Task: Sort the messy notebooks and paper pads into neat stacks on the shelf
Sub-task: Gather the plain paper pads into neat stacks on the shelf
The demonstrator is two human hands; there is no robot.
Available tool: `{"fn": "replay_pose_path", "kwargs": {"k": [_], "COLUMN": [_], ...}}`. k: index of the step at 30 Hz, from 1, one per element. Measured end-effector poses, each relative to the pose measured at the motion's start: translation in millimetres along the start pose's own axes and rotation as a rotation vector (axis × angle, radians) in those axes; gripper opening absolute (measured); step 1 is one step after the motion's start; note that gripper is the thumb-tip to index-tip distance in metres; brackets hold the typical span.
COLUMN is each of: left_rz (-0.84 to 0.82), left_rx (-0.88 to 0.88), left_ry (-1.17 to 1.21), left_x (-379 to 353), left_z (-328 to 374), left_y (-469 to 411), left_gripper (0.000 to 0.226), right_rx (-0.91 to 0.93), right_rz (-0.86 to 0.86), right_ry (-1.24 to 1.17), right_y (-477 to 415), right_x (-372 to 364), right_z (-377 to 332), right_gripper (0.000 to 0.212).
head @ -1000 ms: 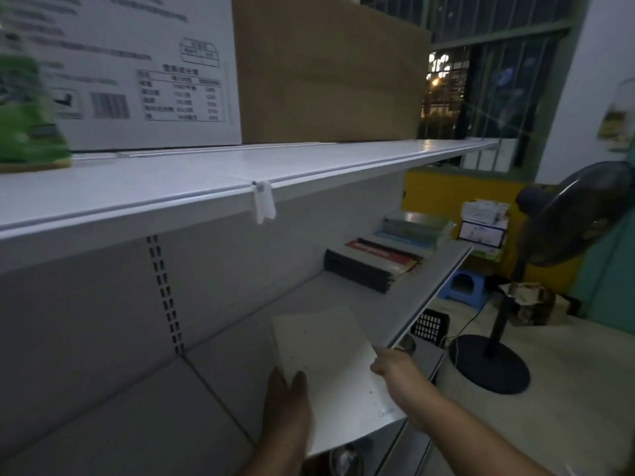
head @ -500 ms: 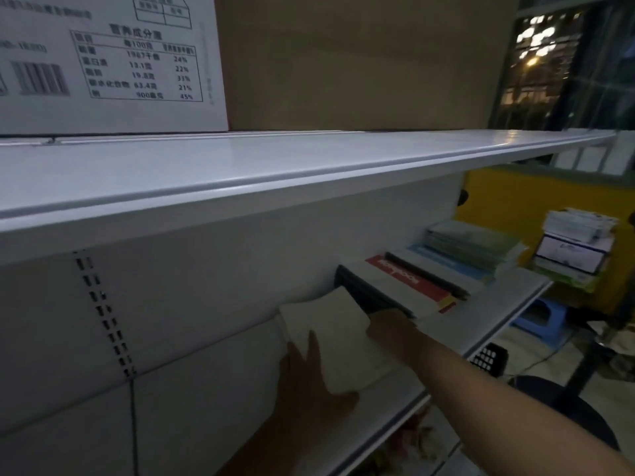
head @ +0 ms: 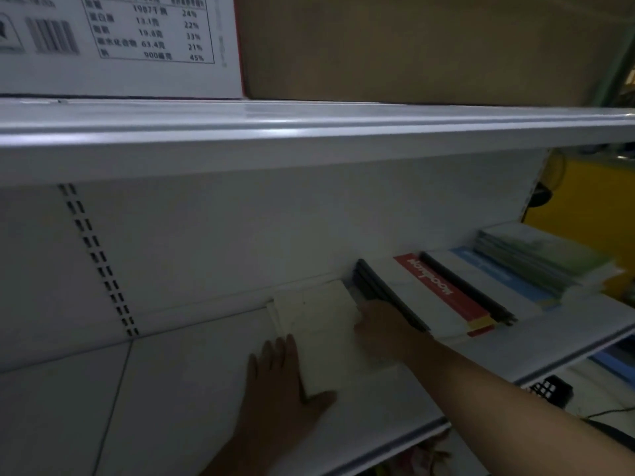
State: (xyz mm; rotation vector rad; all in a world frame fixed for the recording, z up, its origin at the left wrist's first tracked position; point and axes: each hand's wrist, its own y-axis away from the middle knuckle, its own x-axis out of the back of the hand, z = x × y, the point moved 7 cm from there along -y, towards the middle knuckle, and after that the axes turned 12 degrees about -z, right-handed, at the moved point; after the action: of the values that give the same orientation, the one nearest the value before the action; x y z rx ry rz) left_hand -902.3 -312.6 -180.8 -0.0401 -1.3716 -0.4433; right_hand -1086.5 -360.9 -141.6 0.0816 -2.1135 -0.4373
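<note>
A white paper pad (head: 326, 334) lies flat on the white shelf (head: 171, 389), its far edge near the back panel. My left hand (head: 281, 383) lies with straight fingers along the pad's left side, thumb at its near corner. My right hand (head: 381, 331) holds the pad's right edge with curled fingers, between the pad and a stack of black-spined notebooks topped by a red-and-white cover (head: 433, 297). Further right lie a blue-covered notebook (head: 508, 280) and a stack of green ones (head: 543, 255).
The upper shelf (head: 309, 128) overhangs closely and carries a white printed carton (head: 120, 46) and a brown carton (head: 412, 46). A black basket (head: 549, 389) sits below at the right. Bare shelf surface stretches left of the pad.
Both hands carried the pad from in front of the shelf up onto it and slid it back toward the notebook stack. The view moved closer and to the right.
</note>
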Motion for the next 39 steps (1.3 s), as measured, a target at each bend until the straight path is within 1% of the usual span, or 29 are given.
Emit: {"fn": "replay_pose_path", "kwargs": {"k": [1, 4, 5, 7, 9, 14, 17, 19, 23, 28, 29, 31, 32, 34, 36, 37, 39], "left_rz": [-0.004, -0.015, -0.024, -0.016, -0.007, 0.06, 0.055, 0.038, -0.028, -0.066, -0.079, -0.114, -0.125, -0.131, -0.111, -0.092, -0.044], "left_rx": [0.015, 0.006, -0.007, -0.02, -0.031, -0.022, -0.053, -0.062, -0.049, -0.064, -0.066, -0.059, -0.053, -0.047, -0.064, -0.065, -0.045], "left_ry": [0.018, 0.067, 0.098, 0.17, 0.216, 0.317, 0.392, 0.369, 0.272, 0.322, 0.344, 0.387, 0.383, 0.282, 0.148, 0.093, -0.012], "left_x": [-1, 0, 0, 1, 3, 5, 4, 6, 3, -2, -1, 3, 7, 16, 31, 41, 63], "left_z": [-3, -2, -2, -6, -8, -11, -11, -9, -6, -7, -7, -7, -9, -19, -38, -52, -85], "left_y": [-1, -2, -2, -6, -8, -9, -6, -4, -8, -5, -4, -2, 0, 9, 19, 24, 36], "left_gripper": [0.137, 0.112, 0.109, 0.111, 0.114, 0.128, 0.127, 0.121, 0.114, 0.112, 0.106, 0.093, 0.092, 0.092, 0.076, 0.07, 0.066], "right_rx": [0.01, 0.024, 0.033, 0.053, 0.076, 0.079, 0.091, 0.079, 0.042, 0.043, 0.041, 0.05, 0.063, 0.093, 0.098, 0.098, 0.086], "right_rz": [0.007, 0.066, 0.091, 0.171, 0.204, 0.197, 0.208, 0.203, 0.25, 0.259, 0.269, 0.351, 0.38, 0.349, 0.28, 0.249, 0.203], "right_ry": [-0.02, -0.101, -0.132, -0.143, -0.125, -0.163, -0.161, -0.105, 0.13, 0.16, 0.188, 0.307, 0.369, 0.415, 0.411, 0.447, 0.591], "right_y": [0, -6, -7, -2, -1, -4, -4, -4, -1, 1, 3, 9, 10, 12, 17, 21, 32], "right_x": [-3, -11, -15, -18, -19, -21, -20, -21, -24, -25, -26, -24, -24, -26, -23, -21, -22], "right_z": [-1, 0, 1, -1, 0, 5, 5, 2, -10, -10, -9, -13, -17, -23, -26, -31, -50], "right_gripper": [0.037, 0.039, 0.039, 0.041, 0.042, 0.039, 0.04, 0.04, 0.035, 0.033, 0.031, 0.028, 0.027, 0.027, 0.032, 0.034, 0.036]}}
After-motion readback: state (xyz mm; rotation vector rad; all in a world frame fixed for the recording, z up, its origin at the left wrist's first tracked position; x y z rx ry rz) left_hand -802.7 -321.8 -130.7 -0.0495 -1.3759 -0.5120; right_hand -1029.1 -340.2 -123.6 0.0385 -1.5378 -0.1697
